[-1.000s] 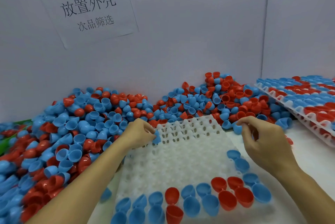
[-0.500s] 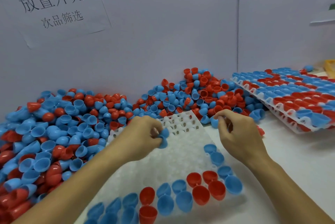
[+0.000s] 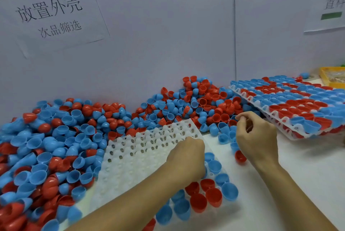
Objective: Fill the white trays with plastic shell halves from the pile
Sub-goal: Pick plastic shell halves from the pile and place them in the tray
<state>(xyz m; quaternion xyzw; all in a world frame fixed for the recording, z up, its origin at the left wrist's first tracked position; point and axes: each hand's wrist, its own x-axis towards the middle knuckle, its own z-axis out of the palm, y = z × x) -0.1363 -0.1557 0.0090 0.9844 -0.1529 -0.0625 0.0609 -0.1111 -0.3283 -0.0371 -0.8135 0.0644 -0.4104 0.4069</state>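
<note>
light: bright, even | shadows: soft | blur: slight, near edges | distortion: wide-angle bowing

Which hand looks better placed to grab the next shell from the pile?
Probably the right hand: its fingertips sit at the edge of the pile, among loose blue shells. The left hand is down over the white tray, away from the pile.
</note>
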